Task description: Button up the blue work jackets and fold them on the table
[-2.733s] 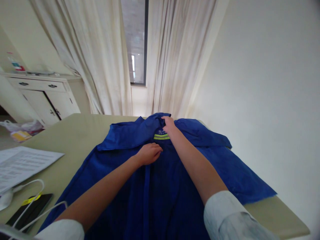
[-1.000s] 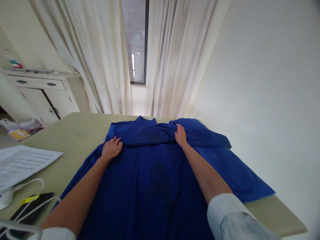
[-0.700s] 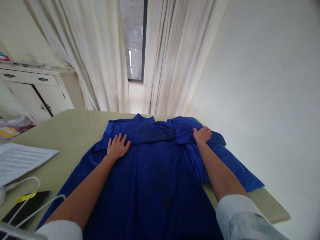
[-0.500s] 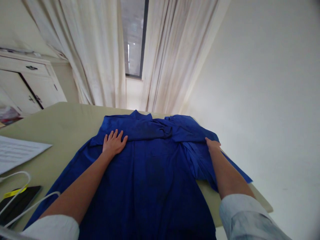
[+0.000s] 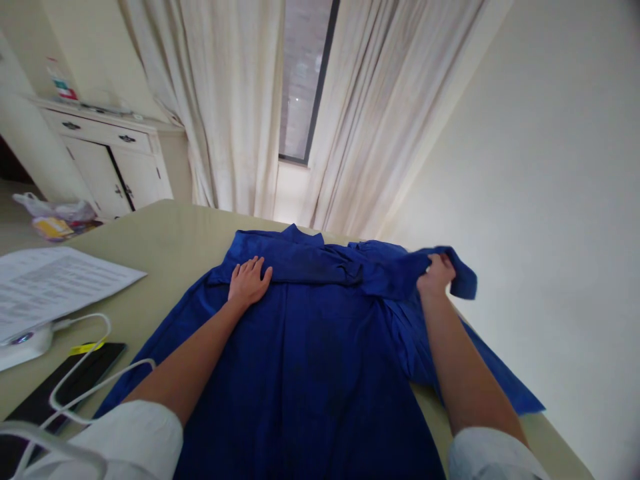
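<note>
A blue work jacket (image 5: 320, 347) lies spread on a pale green table (image 5: 165, 247), its top end folded over toward me. My left hand (image 5: 249, 282) rests flat on the jacket's left shoulder area, fingers stretched out. My right hand (image 5: 436, 274) is closed on the blue sleeve (image 5: 463, 283) at the jacket's right side and holds it lifted a little off the table. The lower part of that sleeve (image 5: 495, 380) trails over the table's right edge.
Printed sheets of paper (image 5: 50, 283) lie at the table's left, with a black phone (image 5: 65, 390), a white cable (image 5: 95, 373) and a white device (image 5: 20, 337). A white cabinet (image 5: 110, 160) and cream curtains (image 5: 235, 100) stand behind. A white wall (image 5: 550, 200) is close on the right.
My right hand slid from the folded collar out to the right sleeve, closed on it and lifted it. My left hand went from the middle to the left shoulder and stayed flat.
</note>
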A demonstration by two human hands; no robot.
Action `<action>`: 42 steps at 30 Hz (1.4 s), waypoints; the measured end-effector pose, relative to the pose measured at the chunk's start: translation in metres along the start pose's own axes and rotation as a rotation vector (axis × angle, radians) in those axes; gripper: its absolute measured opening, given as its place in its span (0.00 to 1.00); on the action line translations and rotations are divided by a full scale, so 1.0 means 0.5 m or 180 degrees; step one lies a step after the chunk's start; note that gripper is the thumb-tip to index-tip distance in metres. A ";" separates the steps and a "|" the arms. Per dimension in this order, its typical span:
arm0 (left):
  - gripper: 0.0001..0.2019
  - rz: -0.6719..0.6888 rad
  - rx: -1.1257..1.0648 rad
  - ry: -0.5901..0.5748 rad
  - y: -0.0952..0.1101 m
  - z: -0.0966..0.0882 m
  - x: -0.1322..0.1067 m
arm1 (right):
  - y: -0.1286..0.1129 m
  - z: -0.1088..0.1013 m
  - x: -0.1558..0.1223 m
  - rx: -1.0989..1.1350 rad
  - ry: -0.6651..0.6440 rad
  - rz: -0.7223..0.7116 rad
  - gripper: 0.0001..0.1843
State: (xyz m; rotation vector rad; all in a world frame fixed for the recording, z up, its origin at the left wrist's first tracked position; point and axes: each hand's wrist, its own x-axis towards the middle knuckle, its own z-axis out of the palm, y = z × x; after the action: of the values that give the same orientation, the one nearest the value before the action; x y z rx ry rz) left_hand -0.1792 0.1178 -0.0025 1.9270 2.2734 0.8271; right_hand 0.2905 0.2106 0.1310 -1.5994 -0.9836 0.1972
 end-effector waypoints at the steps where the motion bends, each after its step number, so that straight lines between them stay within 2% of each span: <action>1: 0.32 -0.0023 -0.0173 0.0094 -0.004 -0.001 0.002 | -0.024 0.038 -0.030 0.0103 -0.0073 -0.0149 0.16; 2: 0.31 -0.0049 -0.0389 0.0203 -0.009 -0.002 0.005 | -0.046 0.078 -0.070 0.0174 -0.0230 -0.0354 0.13; 5: 0.31 -0.0197 -0.1350 0.0578 -0.029 -0.005 0.013 | -0.094 0.187 -0.232 0.0168 -0.1764 -0.1753 0.12; 6: 0.32 -0.0313 -0.1758 0.0684 -0.037 -0.006 0.016 | -0.101 0.217 -0.290 0.0144 -0.2290 -0.2134 0.15; 8: 0.37 -0.0703 -0.2524 0.0831 -0.054 -0.007 0.019 | -0.100 0.261 -0.389 0.0069 -0.3238 -0.2742 0.31; 10: 0.41 -0.1159 -0.2958 0.0903 -0.069 -0.007 0.019 | -0.086 0.286 -0.453 -0.0126 -0.3785 -0.3051 0.42; 11: 0.40 -0.1297 -0.2987 0.0926 -0.075 -0.006 0.018 | -0.078 0.291 -0.472 -0.0240 -0.3899 -0.3133 0.43; 13: 0.32 -0.1353 -0.2731 0.0968 -0.080 -0.006 0.018 | -0.065 0.290 -0.487 -0.0465 -0.3872 -0.3226 0.39; 15: 0.29 -0.1296 -0.2333 0.0982 -0.076 -0.009 0.025 | -0.061 0.276 -0.478 -0.0693 -0.3608 -0.3267 0.34; 17: 0.33 -0.1376 -0.2224 0.0972 -0.067 -0.018 0.042 | -0.060 0.256 -0.454 -0.0947 -0.3194 -0.3204 0.31; 19: 0.36 -0.1419 -0.2501 0.0919 -0.061 -0.032 0.065 | -0.050 0.233 -0.419 -0.1199 -0.2720 -0.3029 0.31; 21: 0.40 -0.1338 -0.2648 0.0954 -0.066 -0.046 0.083 | -0.028 0.213 -0.377 -0.1448 -0.2294 -0.2725 0.32; 22: 0.41 -0.1335 -0.2480 0.0992 -0.072 -0.053 0.087 | -0.012 0.206 -0.355 -0.1592 -0.2172 -0.2514 0.33; 24: 0.41 -0.1460 -0.1856 0.1021 -0.087 -0.061 0.084 | 0.023 0.197 -0.317 -0.1877 -0.2233 -0.1988 0.36; 26: 0.40 -0.1566 -0.1230 0.0920 -0.096 -0.064 0.074 | 0.053 0.196 -0.291 -0.2058 -0.2562 -0.1522 0.37; 28: 0.40 -0.1512 -0.0818 0.0828 -0.095 -0.065 0.069 | 0.068 0.202 -0.277 -0.2100 -0.2741 -0.1351 0.37; 30: 0.39 -0.1558 -0.0670 0.0860 -0.087 -0.069 0.080 | 0.068 0.212 -0.271 -0.2040 -0.2512 -0.1456 0.37; 32: 0.36 -0.1678 -0.0937 0.0849 -0.081 -0.076 0.105 | 0.058 0.223 -0.266 -0.1900 -0.2224 -0.1633 0.35; 33: 0.32 -0.1691 -0.1153 0.0801 -0.080 -0.080 0.119 | 0.052 0.228 -0.264 -0.1844 -0.2215 -0.1701 0.34; 36: 0.14 -0.1454 -0.1597 0.0600 -0.088 -0.092 0.155 | 0.039 0.242 -0.263 -0.1883 -0.2655 -0.1757 0.30; 37: 0.12 -0.1369 -0.1666 0.0577 -0.093 -0.095 0.163 | 0.037 0.245 -0.265 -0.1917 -0.2752 -0.1746 0.28; 39: 0.12 -0.1293 -0.1752 0.0638 -0.104 -0.103 0.171 | 0.034 0.249 -0.275 -0.1770 -0.2805 -0.1853 0.26; 42: 0.18 -0.1458 -0.1752 0.0850 -0.124 -0.113 0.170 | 0.028 0.247 -0.302 -0.1204 -0.3087 -0.2286 0.26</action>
State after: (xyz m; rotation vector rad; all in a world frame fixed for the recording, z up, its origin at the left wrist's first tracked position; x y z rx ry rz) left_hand -0.2751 0.1713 0.0447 1.0674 2.1571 1.4939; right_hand 0.1267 0.1996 0.0247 -1.3418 -2.3943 0.3031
